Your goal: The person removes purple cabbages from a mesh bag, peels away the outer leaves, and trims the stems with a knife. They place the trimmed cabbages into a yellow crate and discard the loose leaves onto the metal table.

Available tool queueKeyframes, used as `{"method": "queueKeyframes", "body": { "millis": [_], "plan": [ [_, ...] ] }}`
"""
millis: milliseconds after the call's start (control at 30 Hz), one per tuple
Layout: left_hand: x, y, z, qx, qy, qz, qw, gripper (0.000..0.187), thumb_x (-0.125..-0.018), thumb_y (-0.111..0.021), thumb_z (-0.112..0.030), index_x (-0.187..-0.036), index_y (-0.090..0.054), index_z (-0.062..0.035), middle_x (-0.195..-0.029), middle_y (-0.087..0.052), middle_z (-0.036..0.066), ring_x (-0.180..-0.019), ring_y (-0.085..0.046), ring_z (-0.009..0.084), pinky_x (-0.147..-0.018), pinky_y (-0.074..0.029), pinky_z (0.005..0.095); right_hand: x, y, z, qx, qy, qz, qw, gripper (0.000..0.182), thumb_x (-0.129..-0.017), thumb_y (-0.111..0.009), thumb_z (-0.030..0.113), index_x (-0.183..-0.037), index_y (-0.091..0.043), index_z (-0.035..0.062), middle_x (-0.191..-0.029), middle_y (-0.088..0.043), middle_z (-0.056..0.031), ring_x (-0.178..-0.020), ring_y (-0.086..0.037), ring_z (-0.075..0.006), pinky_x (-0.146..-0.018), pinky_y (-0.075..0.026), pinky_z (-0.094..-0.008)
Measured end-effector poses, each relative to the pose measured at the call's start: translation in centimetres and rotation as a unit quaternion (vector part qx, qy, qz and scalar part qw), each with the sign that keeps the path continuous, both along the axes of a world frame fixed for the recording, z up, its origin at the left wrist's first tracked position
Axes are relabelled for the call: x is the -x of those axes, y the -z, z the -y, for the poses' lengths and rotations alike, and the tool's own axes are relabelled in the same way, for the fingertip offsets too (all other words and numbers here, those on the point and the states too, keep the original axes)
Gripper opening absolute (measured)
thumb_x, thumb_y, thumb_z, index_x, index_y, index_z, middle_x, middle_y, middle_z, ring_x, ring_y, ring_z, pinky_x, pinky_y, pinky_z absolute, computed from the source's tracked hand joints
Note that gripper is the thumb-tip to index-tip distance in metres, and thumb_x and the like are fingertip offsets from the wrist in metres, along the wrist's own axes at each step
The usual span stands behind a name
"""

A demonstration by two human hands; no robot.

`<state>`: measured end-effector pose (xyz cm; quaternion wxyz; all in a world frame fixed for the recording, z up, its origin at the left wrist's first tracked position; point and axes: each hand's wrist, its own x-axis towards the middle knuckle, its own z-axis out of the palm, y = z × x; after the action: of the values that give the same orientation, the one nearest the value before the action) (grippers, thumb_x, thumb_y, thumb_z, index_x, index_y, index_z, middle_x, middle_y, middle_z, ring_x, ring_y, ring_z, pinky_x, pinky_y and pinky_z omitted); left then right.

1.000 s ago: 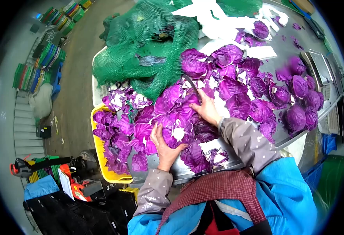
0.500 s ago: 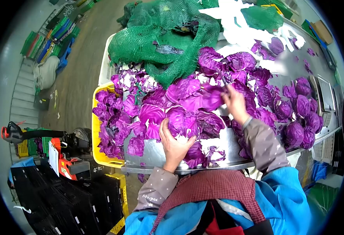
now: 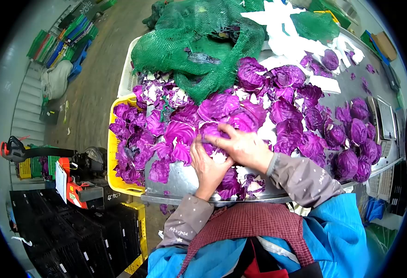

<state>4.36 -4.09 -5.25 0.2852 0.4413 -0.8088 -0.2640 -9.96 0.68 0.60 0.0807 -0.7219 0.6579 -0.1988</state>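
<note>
A red cabbage is at the front of the metal table, mostly covered by my hands; its pale stem end shows between them. My left hand grips its near left side, thumb pointing right. Over the top and right of the same cabbage curves my right hand, fingers bent against it; some fingertips are hidden. Just beyond lies a large loose cabbage leaf. Other loose leaves spread to the left, and a trimmed piece with a white cut end rests by the table's near edge.
A yellow crate full of leaves stands left of the metal table. Green netting heaps up at the back. Whole cabbages group on the right, near a scale. Black crates stack at lower left.
My right hand has come left and toward me, from above the pile onto the cabbage. The leaf it was holding now lies on the pile. My left hand stays around the cabbage.
</note>
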Motion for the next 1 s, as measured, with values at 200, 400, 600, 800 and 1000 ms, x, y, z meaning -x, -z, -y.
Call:
{"method": "queueKeyframes", "body": {
  "millis": [200,400,600,800,1000],
  "plan": [
    [-0.4,-0.9,-0.5,-0.03,0.017,0.026,0.999,0.105,-0.055,-0.085,-0.031,-0.135,-0.026,0.0028,-0.132,-0.033,0.024,-0.126,-0.032,0.0392,-0.105,-0.029,0.0468,4.4,0.4,2.7,-0.068,0.005,0.158,0.985,0.066,-0.082,-0.062,0.035,-0.141,-0.034,0.0194,-0.111,-0.058,-0.0208,-0.093,-0.061,-0.0373,-0.077,-0.051,-0.0465],
    [-0.7,-0.3,0.2,-0.024,0.034,-0.016,0.999,0.103,-0.055,-0.085,-0.03,-0.134,-0.028,0.0025,-0.131,-0.034,0.024,-0.124,-0.034,0.0388,-0.105,-0.029,0.0468,2.2,2.3,3.2,-0.098,0.016,0.137,0.986,0.063,-0.079,-0.065,0.047,-0.126,-0.051,0.0066,-0.114,-0.058,-0.0208,-0.102,-0.059,-0.0353,-0.084,-0.048,-0.0424],
    [-1.5,-0.3,-0.4,-0.029,0.032,-0.028,0.999,0.103,-0.054,-0.084,-0.031,-0.134,-0.028,0.0013,-0.131,-0.035,0.022,-0.125,-0.033,0.0381,-0.105,-0.029,0.0475,5.5,7.0,4.0,0.039,0.107,0.089,0.989,0.032,-0.08,-0.064,0.026,-0.107,-0.06,0.0105,-0.087,-0.065,-0.0134,-0.079,-0.064,-0.0307,-0.068,-0.051,-0.0429],
    [-3.5,1.1,-0.8,-0.089,0.035,-0.081,0.992,0.106,-0.054,-0.084,-0.021,-0.137,-0.022,-0.0023,-0.133,-0.03,0.021,-0.126,-0.031,0.0371,-0.107,-0.027,0.0467,4.8,1.4,2.4,-0.073,0.174,0.276,0.942,0.069,-0.076,-0.067,0.048,-0.124,-0.049,0.0006,-0.098,-0.064,-0.0242,-0.091,-0.064,-0.0368,-0.082,-0.048,-0.0416],
    [-5.4,2.1,-1.9,-0.079,0.043,-0.112,0.99,0.105,-0.055,-0.084,-0.023,-0.138,-0.022,-0.0017,-0.133,-0.03,0.02,-0.126,-0.031,0.0356,-0.107,-0.027,0.045,1.6,5.6,2.6,-0.111,0.204,0.368,0.9,0.075,-0.076,-0.073,0.035,-0.128,-0.041,-0.009,-0.118,-0.056,-0.0284,-0.111,-0.056,-0.0335,-0.096,-0.043,-0.0381]
  ]
}}
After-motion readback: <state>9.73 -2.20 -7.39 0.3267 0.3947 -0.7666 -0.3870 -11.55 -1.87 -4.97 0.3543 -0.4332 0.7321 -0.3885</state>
